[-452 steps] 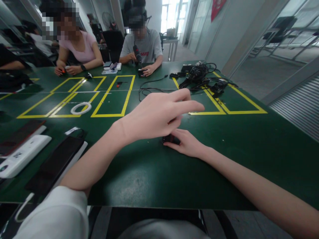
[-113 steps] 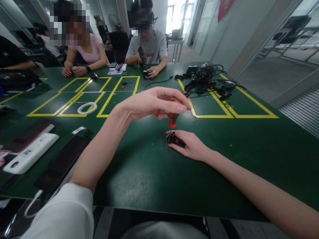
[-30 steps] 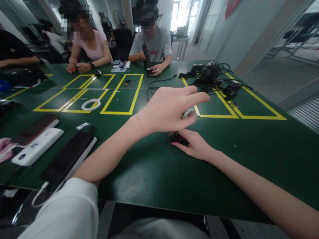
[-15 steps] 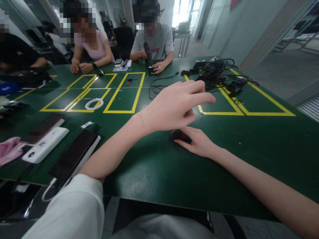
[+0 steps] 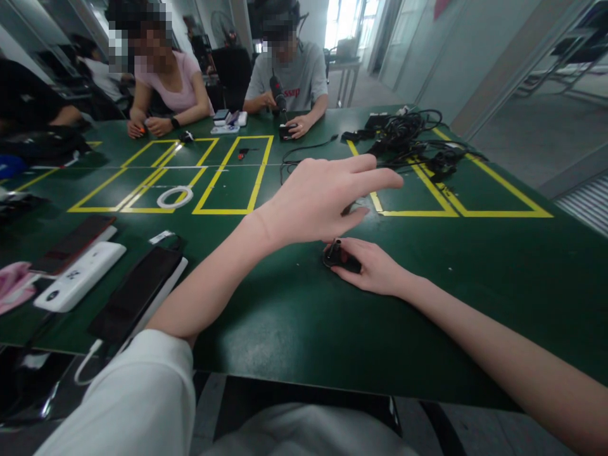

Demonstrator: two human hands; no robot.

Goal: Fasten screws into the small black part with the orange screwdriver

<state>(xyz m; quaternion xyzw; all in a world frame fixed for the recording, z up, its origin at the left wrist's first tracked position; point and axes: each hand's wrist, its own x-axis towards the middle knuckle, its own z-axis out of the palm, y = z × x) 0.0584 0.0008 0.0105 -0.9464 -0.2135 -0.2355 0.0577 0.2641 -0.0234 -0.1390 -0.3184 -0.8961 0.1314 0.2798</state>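
Observation:
My right hand (image 5: 375,266) rests on the green table (image 5: 285,316) with its fingers around a small black object (image 5: 349,261). A short dark post (image 5: 337,246) sticks up from that object. Above it and slightly to the left hovers my left hand (image 5: 327,196), palm down, fingers apart and bent. Nothing shows between the left fingers, and there is a gap between this hand and the black object. Part of the black object is hidden by my right fingers.
Left lie a white power strip (image 5: 80,275), a black phone-like slab (image 5: 137,291) and a white ring (image 5: 175,197). Tangled black cables (image 5: 408,133) lie at the back right. Across the table, one person holds a power screwdriver (image 5: 278,94); another person (image 5: 168,88) sits beside.
The view has shifted slightly. My left thumb has spread away from the fingers, and the dark post on the black object shows more clearly. My right hand still holds the object.

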